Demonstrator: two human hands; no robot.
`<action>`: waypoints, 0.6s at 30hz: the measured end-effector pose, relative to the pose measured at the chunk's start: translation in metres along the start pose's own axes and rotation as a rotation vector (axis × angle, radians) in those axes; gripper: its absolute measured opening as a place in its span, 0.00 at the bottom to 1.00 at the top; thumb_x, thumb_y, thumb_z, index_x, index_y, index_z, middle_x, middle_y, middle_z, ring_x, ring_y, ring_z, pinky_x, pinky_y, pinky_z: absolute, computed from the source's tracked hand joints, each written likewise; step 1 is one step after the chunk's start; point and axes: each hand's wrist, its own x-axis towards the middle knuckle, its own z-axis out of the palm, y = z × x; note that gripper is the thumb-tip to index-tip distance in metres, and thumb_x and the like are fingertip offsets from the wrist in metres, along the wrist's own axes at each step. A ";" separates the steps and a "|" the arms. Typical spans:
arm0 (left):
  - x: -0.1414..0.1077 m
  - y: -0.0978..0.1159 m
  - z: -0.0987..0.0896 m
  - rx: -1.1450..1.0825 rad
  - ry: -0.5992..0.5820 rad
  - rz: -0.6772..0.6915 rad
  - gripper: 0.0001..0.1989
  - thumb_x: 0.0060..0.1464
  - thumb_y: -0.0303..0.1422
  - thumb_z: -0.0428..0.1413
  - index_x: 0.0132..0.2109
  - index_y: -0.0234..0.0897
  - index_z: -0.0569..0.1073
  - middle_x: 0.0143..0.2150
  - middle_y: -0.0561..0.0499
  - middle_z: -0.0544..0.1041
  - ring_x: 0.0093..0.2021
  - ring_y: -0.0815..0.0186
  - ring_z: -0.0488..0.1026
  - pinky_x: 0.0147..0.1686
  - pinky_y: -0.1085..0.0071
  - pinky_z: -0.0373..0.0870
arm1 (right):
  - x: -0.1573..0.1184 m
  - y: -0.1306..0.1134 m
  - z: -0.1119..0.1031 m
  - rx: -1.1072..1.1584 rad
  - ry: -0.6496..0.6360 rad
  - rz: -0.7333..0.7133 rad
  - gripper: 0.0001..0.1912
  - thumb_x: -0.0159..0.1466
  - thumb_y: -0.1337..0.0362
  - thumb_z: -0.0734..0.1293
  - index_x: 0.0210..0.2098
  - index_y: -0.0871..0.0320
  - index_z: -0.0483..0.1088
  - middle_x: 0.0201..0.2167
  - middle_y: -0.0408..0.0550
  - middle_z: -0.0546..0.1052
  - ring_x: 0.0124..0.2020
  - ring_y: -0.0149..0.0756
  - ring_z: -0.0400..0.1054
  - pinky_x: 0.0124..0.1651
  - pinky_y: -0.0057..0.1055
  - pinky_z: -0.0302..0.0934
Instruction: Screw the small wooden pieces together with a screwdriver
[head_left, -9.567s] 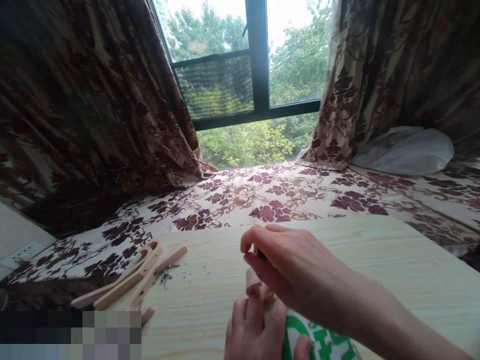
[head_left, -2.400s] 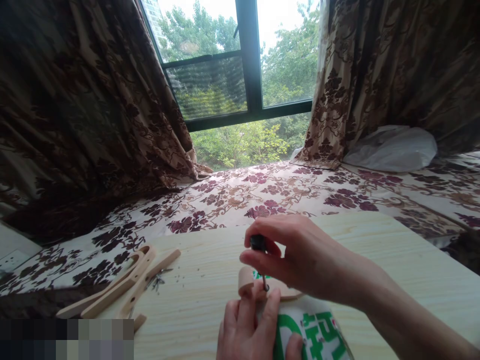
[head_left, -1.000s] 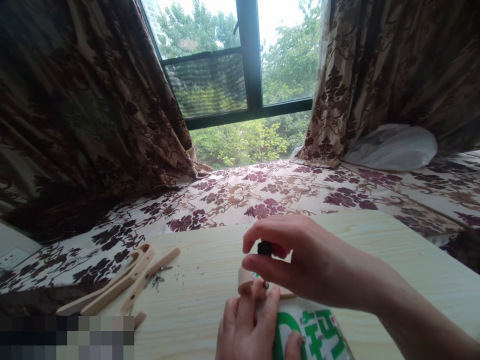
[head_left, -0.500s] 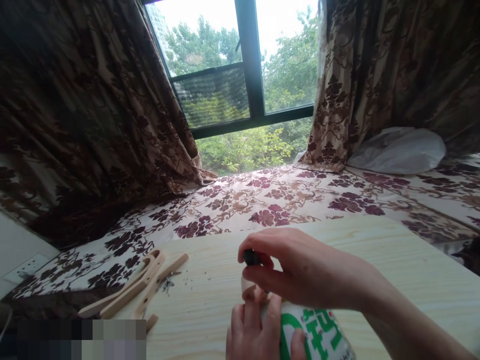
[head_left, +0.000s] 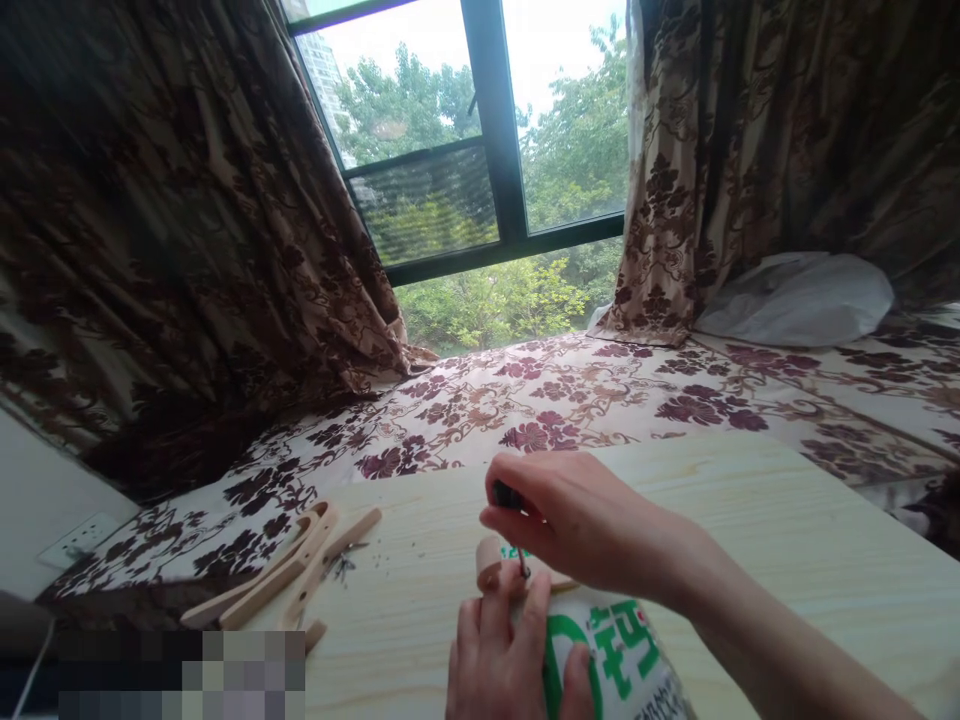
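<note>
My right hand [head_left: 577, 525] is closed around the dark handle of a screwdriver [head_left: 507, 496]. Its thin shaft points down, and the tip meets a screw at a pale wooden piece [head_left: 489, 560] with a rounded end. Fingers of my left hand [head_left: 501, 650] press on that wooden piece and steady it. Beneath the left hand lies a white package [head_left: 600, 655] with large green lettering; whether it is a bag or a tin I cannot tell. The left palm and part of the wooden piece are hidden.
On the left of the light wooden board [head_left: 405, 600] lie several shaped wooden parts [head_left: 300, 575], with a small heap of dark screws [head_left: 343, 568] beside them. Behind is a flowered cloth [head_left: 540, 430] below the window. A white plastic bag [head_left: 799, 300] rests at the right.
My right hand has lifted slightly and tilted, so the screwdriver's shaft now shows beneath it. The left hand has shifted a little down and left. The view has moved slightly.
</note>
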 end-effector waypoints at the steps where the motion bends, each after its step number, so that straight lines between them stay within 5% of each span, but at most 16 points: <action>1: 0.000 -0.002 0.000 -0.010 -0.016 0.023 0.20 0.61 0.41 0.41 0.54 0.41 0.67 0.53 0.42 0.72 0.50 0.53 0.70 0.34 0.61 0.71 | 0.000 0.000 0.001 -0.013 0.007 0.005 0.07 0.64 0.61 0.62 0.32 0.58 0.64 0.26 0.41 0.71 0.25 0.27 0.56 0.28 0.27 0.46; 9: 0.004 -0.023 -0.011 -0.015 -0.054 0.199 0.25 0.61 0.48 0.40 0.54 0.38 0.68 0.53 0.42 0.73 0.46 0.57 0.73 0.39 0.63 0.73 | -0.005 0.000 -0.014 0.092 -0.093 -0.015 0.02 0.61 0.66 0.63 0.33 0.58 0.65 0.26 0.41 0.71 0.26 0.27 0.59 0.29 0.27 0.48; 14: 0.011 -0.034 -0.014 0.155 -0.046 0.482 0.25 0.57 0.47 0.47 0.53 0.35 0.70 0.48 0.41 0.76 0.36 0.63 0.76 0.27 0.73 0.73 | -0.005 0.002 -0.013 0.077 -0.101 0.027 0.04 0.61 0.66 0.63 0.31 0.58 0.64 0.25 0.41 0.70 0.26 0.27 0.58 0.28 0.27 0.47; 18: 0.006 -0.031 -0.011 0.205 -0.108 0.385 0.24 0.62 0.46 0.39 0.53 0.38 0.70 0.51 0.42 0.74 0.40 0.61 0.76 0.29 0.71 0.74 | -0.003 0.004 -0.004 -0.046 -0.041 0.082 0.11 0.63 0.60 0.63 0.28 0.58 0.59 0.23 0.41 0.68 0.24 0.27 0.53 0.26 0.28 0.44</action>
